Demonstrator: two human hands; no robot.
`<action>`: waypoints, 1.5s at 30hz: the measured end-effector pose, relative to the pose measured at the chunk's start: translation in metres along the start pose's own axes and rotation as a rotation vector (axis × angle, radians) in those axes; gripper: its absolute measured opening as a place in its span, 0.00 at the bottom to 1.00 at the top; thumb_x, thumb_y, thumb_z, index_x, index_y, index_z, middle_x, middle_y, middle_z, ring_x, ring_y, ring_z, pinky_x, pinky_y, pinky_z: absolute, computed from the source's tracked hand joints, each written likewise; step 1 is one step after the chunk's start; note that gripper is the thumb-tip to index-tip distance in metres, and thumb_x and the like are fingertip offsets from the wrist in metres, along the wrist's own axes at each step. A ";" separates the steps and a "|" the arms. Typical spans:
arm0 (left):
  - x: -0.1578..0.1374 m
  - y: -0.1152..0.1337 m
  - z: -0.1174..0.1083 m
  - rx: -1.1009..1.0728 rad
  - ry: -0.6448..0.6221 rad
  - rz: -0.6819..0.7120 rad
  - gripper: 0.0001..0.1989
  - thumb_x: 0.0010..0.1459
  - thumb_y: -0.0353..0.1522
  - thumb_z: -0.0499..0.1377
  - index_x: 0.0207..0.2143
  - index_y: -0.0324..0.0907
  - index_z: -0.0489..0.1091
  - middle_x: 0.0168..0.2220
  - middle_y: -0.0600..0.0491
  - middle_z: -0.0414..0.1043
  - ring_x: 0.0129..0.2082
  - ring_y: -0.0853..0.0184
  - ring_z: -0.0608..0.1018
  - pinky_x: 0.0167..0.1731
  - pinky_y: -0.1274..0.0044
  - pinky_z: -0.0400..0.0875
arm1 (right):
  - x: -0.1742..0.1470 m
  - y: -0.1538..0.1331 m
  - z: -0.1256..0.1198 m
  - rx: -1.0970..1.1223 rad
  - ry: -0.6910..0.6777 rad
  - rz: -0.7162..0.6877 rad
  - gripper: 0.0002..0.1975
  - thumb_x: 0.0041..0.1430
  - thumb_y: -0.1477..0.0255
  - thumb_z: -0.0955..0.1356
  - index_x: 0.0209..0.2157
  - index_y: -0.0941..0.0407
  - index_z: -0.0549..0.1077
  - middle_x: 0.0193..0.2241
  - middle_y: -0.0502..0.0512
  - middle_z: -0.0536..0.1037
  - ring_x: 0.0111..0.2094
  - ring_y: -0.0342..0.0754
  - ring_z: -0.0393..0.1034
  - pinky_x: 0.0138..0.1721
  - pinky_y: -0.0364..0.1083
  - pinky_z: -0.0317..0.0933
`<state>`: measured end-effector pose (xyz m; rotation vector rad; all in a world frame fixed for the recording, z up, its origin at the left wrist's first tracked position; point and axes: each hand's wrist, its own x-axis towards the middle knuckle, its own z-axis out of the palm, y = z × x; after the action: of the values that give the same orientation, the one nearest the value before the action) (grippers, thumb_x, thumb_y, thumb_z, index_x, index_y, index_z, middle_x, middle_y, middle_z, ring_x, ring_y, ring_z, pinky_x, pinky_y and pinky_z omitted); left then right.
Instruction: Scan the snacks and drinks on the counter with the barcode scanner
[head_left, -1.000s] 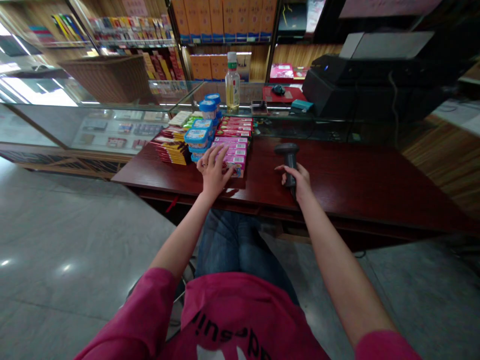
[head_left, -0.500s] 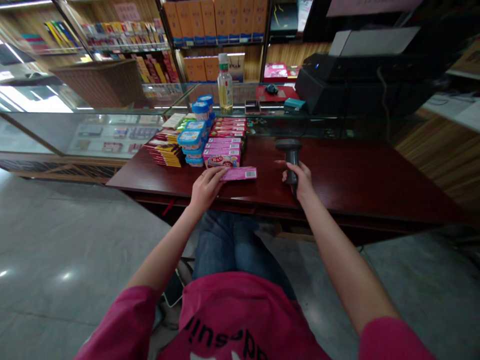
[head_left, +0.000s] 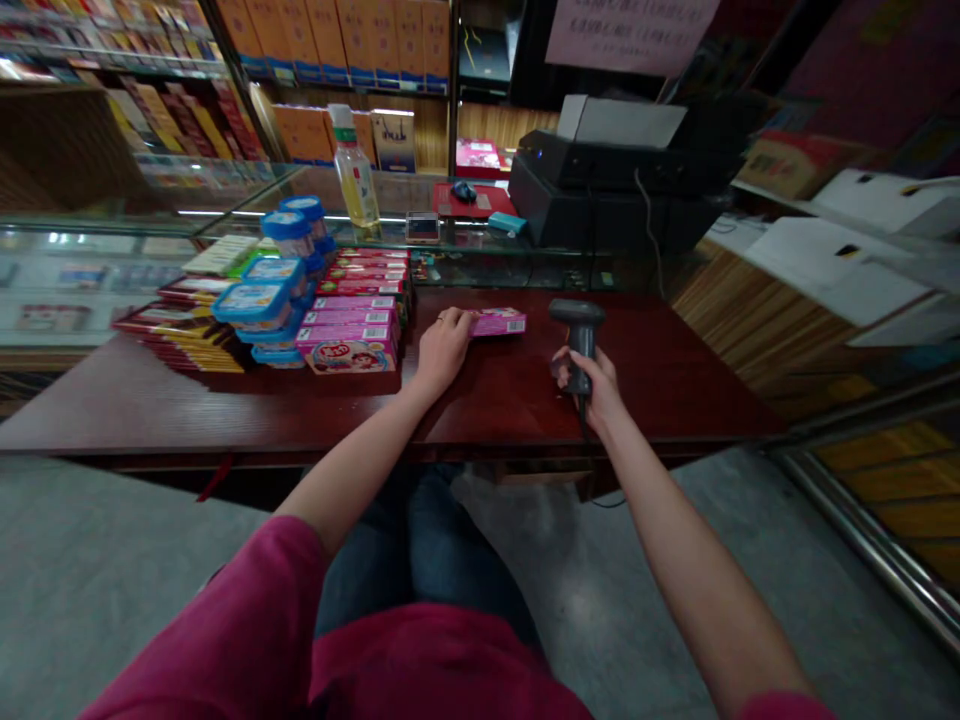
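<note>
My left hand point(head_left: 445, 350) is closed on the left end of a pink snack box point(head_left: 499, 322), whose barcode shows at its right end. The box is just over the dark red tabletop point(head_left: 495, 400); whether it touches the wood I cannot tell. Upright in my right hand point(head_left: 592, 385) is a black barcode scanner point(head_left: 577, 330), gripped by its handle with its head above my fingers. Left of my left hand stands a row of pink boxes point(head_left: 349, 350), with red boxes point(head_left: 371, 268) behind them.
Blue-lidded tubs point(head_left: 255, 303) and stacked brown-and-yellow packets point(head_left: 187, 335) stand on the left of the table. Behind are a bottle point(head_left: 354, 175), a small dark-screened device point(head_left: 422, 227) and a teal box point(head_left: 508, 222). A black printer-like machine point(head_left: 615, 205) stands at the back right.
The pink box has moved right with my left hand, away from the row and closer to the scanner. My view has turned to the right. The scanner remains in my right hand.
</note>
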<state>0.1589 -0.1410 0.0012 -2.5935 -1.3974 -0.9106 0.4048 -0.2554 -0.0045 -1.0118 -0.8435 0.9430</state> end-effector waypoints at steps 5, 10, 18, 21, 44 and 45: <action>0.027 -0.013 0.021 -0.004 0.023 0.006 0.18 0.72 0.28 0.54 0.61 0.44 0.74 0.54 0.43 0.76 0.55 0.54 0.77 0.50 0.68 0.78 | -0.006 0.001 0.005 -0.084 -0.081 0.031 0.21 0.46 0.61 0.81 0.39 0.51 0.75 0.31 0.47 0.82 0.19 0.40 0.67 0.18 0.42 0.66; 0.027 -0.016 0.019 -0.093 0.051 0.026 0.19 0.72 0.29 0.57 0.62 0.45 0.73 0.57 0.44 0.76 0.57 0.55 0.77 0.54 0.67 0.76 | -0.010 -0.001 0.007 -0.131 -0.093 0.038 0.20 0.47 0.61 0.82 0.38 0.52 0.76 0.33 0.50 0.82 0.19 0.41 0.67 0.18 0.44 0.67; 0.026 -0.018 0.018 -0.123 0.093 0.023 0.22 0.69 0.29 0.61 0.64 0.49 0.73 0.60 0.45 0.75 0.59 0.55 0.77 0.57 0.65 0.73 | -0.012 0.000 0.007 -0.155 -0.074 0.043 0.20 0.48 0.61 0.82 0.39 0.52 0.75 0.32 0.51 0.81 0.19 0.41 0.66 0.17 0.44 0.65; 0.025 -0.019 0.020 -0.128 0.107 0.011 0.23 0.68 0.29 0.63 0.64 0.50 0.74 0.60 0.45 0.75 0.58 0.54 0.77 0.58 0.64 0.73 | -0.012 -0.001 0.008 -0.147 -0.066 0.037 0.21 0.48 0.62 0.82 0.40 0.52 0.75 0.32 0.51 0.81 0.19 0.41 0.66 0.17 0.44 0.65; 0.082 0.053 0.072 -0.298 0.073 0.302 0.15 0.74 0.37 0.58 0.59 0.44 0.72 0.60 0.46 0.76 0.57 0.61 0.82 0.53 0.73 0.79 | 0.121 -0.011 -0.134 -0.017 0.679 -0.291 0.24 0.41 0.63 0.81 0.36 0.51 0.69 0.24 0.43 0.78 0.15 0.39 0.64 0.15 0.40 0.65; 0.090 0.064 0.081 -0.311 0.044 0.339 0.18 0.73 0.37 0.59 0.62 0.43 0.70 0.62 0.45 0.75 0.59 0.60 0.81 0.54 0.72 0.79 | 0.124 -0.010 -0.140 -0.006 0.714 -0.300 0.24 0.41 0.63 0.81 0.36 0.51 0.69 0.24 0.42 0.78 0.15 0.39 0.64 0.14 0.40 0.65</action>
<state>0.2842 -0.0857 -0.0049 -2.8813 -0.8179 -1.1971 0.5783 -0.1858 -0.0209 -1.0866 -0.3749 0.2778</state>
